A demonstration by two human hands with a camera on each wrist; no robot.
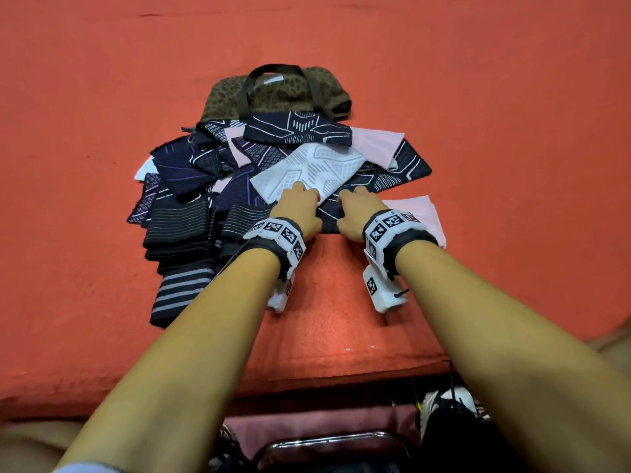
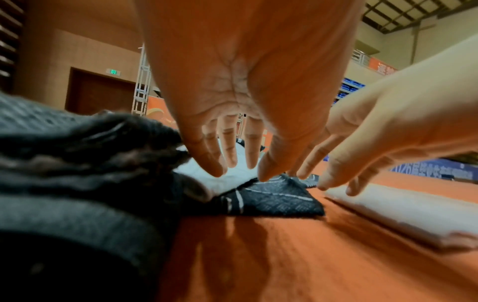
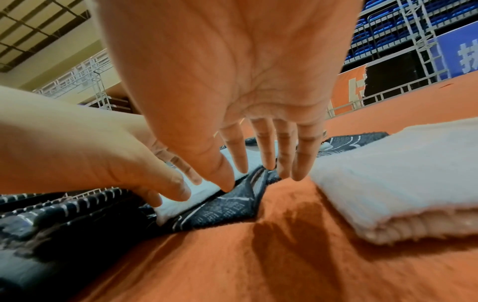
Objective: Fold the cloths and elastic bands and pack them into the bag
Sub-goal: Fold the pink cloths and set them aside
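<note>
A heap of navy, white and pink patterned cloths lies mid-table, with the leopard-print bag [image 1: 280, 93] flat behind it. Dark striped elastic bands [image 1: 177, 227] sit stacked at the heap's left. My left hand [image 1: 302, 199] [image 2: 245, 169] reaches down with straight fingers, its tips touching the near corner of the white patterned cloth [image 1: 307, 165] [image 2: 204, 179]. My right hand [image 1: 351, 201] [image 3: 248, 175] is close beside it, fingers straight, tips on the navy cloth [image 1: 327, 215] [image 3: 227, 212] that lies under the white one. Neither hand grips anything.
A folded pink cloth [image 1: 420, 213] [image 3: 388, 173] lies just right of my right hand. The orange-red table cover [image 1: 102, 97] stretches wide on all sides. Below the near table edge are a metal chair frame [image 1: 327, 442] and a shoe [image 1: 440, 404].
</note>
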